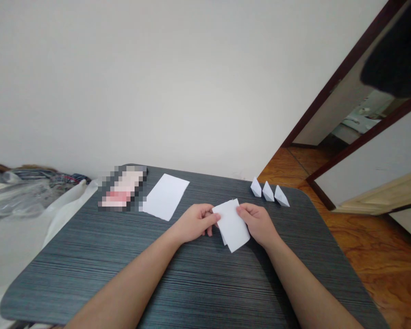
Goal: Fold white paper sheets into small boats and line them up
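Between my two hands is a folded sheet of white paper [231, 227], tilted above the table, with a second layer showing behind its lower left edge. My left hand [196, 222] pinches the upper left edge, thumb on the front face. On the opposite side, my right hand [259, 223] grips the upper right edge, its thumb also in front. The fingers behind the paper are partly hidden. A flat white sheet [166, 197] lies on the table beyond my left hand. Three small folded paper boats [268, 191] stand in a row beyond my right hand.
The dark wood-grain table [99, 260] has rounded corners and meets a pale wall [178, 91]. A pixelated object [123, 187] lies at its back left. Clear plastic covering [23, 205] drapes over fabric at the left. Wooden floor [373, 237] and a doorway are at the right.
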Available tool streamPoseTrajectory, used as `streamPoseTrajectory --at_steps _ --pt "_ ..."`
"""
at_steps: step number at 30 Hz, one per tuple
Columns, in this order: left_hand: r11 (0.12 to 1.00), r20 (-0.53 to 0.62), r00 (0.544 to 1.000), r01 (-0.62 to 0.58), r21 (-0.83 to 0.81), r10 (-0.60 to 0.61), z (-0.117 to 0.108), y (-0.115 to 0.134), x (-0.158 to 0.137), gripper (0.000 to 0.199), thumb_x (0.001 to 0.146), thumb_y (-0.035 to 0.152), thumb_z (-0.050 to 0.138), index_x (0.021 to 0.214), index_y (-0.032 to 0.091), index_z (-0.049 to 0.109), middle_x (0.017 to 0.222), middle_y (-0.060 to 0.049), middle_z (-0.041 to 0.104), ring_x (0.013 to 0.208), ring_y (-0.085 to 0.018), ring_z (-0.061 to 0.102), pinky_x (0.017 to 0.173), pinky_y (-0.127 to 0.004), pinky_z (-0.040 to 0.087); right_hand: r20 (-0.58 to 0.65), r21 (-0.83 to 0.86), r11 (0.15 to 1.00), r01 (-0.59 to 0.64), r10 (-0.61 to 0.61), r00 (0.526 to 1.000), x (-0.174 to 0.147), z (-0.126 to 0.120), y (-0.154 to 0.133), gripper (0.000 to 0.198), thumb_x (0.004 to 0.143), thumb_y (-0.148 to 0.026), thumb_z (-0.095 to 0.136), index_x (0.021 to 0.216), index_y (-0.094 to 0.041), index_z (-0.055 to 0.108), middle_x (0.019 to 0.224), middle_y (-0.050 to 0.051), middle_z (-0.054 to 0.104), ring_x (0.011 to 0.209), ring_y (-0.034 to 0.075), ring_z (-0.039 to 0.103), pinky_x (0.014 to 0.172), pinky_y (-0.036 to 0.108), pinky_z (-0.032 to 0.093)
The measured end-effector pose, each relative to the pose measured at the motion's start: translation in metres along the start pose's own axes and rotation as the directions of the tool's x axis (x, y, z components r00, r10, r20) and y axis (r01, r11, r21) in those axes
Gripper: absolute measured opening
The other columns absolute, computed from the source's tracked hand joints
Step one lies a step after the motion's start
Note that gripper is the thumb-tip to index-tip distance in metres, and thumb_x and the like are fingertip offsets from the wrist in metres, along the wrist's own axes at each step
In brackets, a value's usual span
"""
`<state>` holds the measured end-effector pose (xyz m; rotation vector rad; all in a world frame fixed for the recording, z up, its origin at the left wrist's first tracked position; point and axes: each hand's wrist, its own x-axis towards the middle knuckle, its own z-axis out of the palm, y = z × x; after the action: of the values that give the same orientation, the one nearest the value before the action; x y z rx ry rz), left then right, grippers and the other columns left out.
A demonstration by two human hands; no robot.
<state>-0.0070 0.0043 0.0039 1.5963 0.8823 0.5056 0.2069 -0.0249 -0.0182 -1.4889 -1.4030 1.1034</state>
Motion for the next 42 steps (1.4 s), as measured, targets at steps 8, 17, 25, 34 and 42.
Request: streamPoseTrajectory --at_steps 8,17,25,34,42 --pt "0.987 -0.043 0.999 -0.015 0.163 0.023 0.000 0.000 -0.002 0.041 0.086 0.042 0.040 0.060 0.014 0.054 0.050 0.000 0.059 0.044 -0.009 0.048 0.049 -0.020 0.035 -0.020 -0.002 0.999 0.037 -0.037 0.999 0.002 0.005 0.002 0.032 0.083 -0.042 0.051 0.080 -0.014 0.065 0.070 0.003 0.064 0.060 0.015 0.054 0.055 0.025 0.041" --pt "0.991 -0.135 0.990 -0.011 0.134 0.030 0.001 0.002 -0.002 0.043 0.086 0.045 0.040 0.058 0.015 0.053 0.047 0.001 0.055 0.042 -0.009 0.045 0.048 -0.020 0.034 0.071 -0.070 0.994 0.084 -0.079 0.994 -0.001 0.005 -0.001 0.031 0.086 -0.040 0.047 0.081 -0.016 0.066 0.076 0.003 0.067 0.068 0.018 0.059 0.063 0.026 0.044" --pt "0.987 -0.201 0.977 -0.042 0.155 0.073 0.001 0.002 -0.002 0.043 0.087 0.043 0.039 0.057 0.015 0.052 0.049 0.001 0.055 0.046 -0.010 0.049 0.049 -0.021 0.035 0.156 -0.039 0.997 0.071 -0.064 0.986 -0.002 0.006 -0.005 0.030 0.084 -0.040 0.050 0.077 -0.015 0.065 0.074 0.002 0.066 0.066 0.016 0.057 0.061 0.026 0.044" --pt "0.981 -0.261 0.962 -0.032 0.192 0.083 -0.001 0.000 -0.001 0.045 0.087 0.045 0.037 0.056 0.016 0.051 0.049 0.001 0.055 0.047 -0.011 0.050 0.049 -0.022 0.035 0.217 -0.017 1.000 0.011 -0.007 0.976 -0.005 0.009 -0.010 0.032 0.082 -0.043 0.052 0.074 -0.015 0.066 0.065 0.002 0.064 0.059 0.016 0.056 0.055 0.025 0.042" --pt "0.982 -0.273 0.959 -0.023 0.188 0.075 -0.001 0.000 -0.001 0.046 0.088 0.046 0.036 0.057 0.016 0.050 0.048 0.001 0.055 0.046 -0.011 0.051 0.050 -0.022 0.036 0.257 -0.018 1.000 0.006 -0.001 0.966 -0.006 0.009 -0.010 0.035 0.086 -0.039 0.048 0.068 -0.014 0.065 0.058 0.002 0.064 0.052 0.013 0.055 0.054 0.023 0.042"
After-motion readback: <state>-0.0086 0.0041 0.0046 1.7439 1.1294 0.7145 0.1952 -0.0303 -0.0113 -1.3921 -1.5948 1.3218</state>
